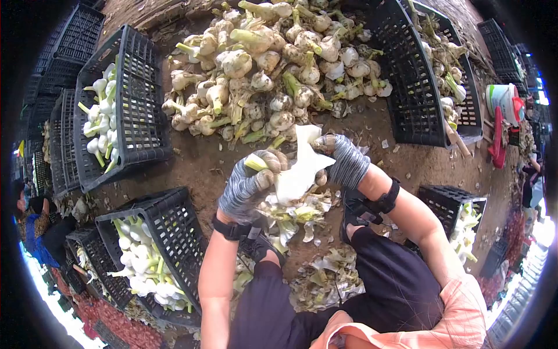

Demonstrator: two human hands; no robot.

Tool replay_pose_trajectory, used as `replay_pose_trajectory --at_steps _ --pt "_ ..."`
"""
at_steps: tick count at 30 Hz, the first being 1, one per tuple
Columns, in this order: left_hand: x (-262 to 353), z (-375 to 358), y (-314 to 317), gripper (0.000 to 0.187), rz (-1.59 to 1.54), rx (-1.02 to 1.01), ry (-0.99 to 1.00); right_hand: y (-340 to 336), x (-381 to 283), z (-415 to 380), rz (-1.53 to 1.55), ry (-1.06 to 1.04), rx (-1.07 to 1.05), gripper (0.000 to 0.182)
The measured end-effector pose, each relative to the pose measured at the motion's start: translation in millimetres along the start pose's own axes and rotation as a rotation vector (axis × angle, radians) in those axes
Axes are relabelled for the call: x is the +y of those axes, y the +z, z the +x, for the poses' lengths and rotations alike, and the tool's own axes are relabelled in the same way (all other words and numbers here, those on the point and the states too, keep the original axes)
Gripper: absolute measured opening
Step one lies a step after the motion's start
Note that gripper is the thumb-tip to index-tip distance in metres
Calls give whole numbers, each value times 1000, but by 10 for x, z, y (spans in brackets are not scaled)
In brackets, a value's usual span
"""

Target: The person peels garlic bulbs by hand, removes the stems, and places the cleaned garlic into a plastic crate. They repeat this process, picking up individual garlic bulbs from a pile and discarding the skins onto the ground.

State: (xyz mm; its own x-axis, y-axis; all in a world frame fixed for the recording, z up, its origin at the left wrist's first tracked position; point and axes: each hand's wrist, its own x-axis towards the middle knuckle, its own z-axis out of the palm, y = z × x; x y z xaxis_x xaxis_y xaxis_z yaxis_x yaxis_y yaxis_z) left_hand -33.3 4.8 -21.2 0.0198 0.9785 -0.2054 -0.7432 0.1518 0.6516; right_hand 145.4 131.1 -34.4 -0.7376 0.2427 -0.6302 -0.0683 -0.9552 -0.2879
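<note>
Both hands wear grey striped gloves and meet in front of my knees. My left hand (pixel 243 181) is closed around a garlic bulb, whose cut green stem (pixel 256 162) pokes out past the thumb; the fingers hide most of the bulb. A wide sheet of white garlic skin (pixel 301 166) stretches from it to my right hand (pixel 347 163), which pinches the sheet's far side. Below the hands lie peeled scraps (pixel 302 212) on the ground. Just beyond them rises a heap of unpeeled, soil-stained garlic (pixel 250 75).
Black crates of clean white garlic stand at my left, one farther off (pixel 142 96) and one nearer (pixel 174 232). Another crate (pixel 412 81) holds dirty garlic at the far right. A smaller crate (pixel 444 203) sits by my right knee, and a white bucket (pixel 503 102) stands beyond.
</note>
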Motion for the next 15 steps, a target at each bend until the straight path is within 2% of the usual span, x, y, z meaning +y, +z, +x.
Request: replay_pose_trajectory --at_steps 1,2,3,5,6,7,8,11,12,13,15 --pt "-28 -4 28 30 2 0 1 23 21 6 37 22 118 33" --pt "-67 -1 80 28 -155 48 46 -174 66 69 -123 40 61 28" --pt "-84 6 101 27 -310 94 89 -352 125 118 -118 35 59 28" --pt "-176 -9 -57 30 -337 49 64 -572 242 207 -1467 -670 -313 22" --pt "-232 -23 -86 31 -305 186 63 -608 452 224 -1235 -353 -156 18" --pt "-298 -29 -137 32 -273 322 64 -541 377 112 -1855 -835 -480 12" --pt "-309 -28 -223 32 -591 280 -40 -442 381 44 -1856 -702 -464 14" --pt "-268 -39 -200 29 -628 199 -14 -124 375 -286 -1835 -247 -460 21" --pt "-212 -32 -218 28 -530 169 -38 13 308 -423 -1604 -60 -459 23" --pt "-223 -4 -241 28 -530 172 -33 -137 312 -419 -1482 -177 -651 27" --pt "-303 50 -275 32 -586 486 3 -189 18 -582 -842 -25 -552 34"
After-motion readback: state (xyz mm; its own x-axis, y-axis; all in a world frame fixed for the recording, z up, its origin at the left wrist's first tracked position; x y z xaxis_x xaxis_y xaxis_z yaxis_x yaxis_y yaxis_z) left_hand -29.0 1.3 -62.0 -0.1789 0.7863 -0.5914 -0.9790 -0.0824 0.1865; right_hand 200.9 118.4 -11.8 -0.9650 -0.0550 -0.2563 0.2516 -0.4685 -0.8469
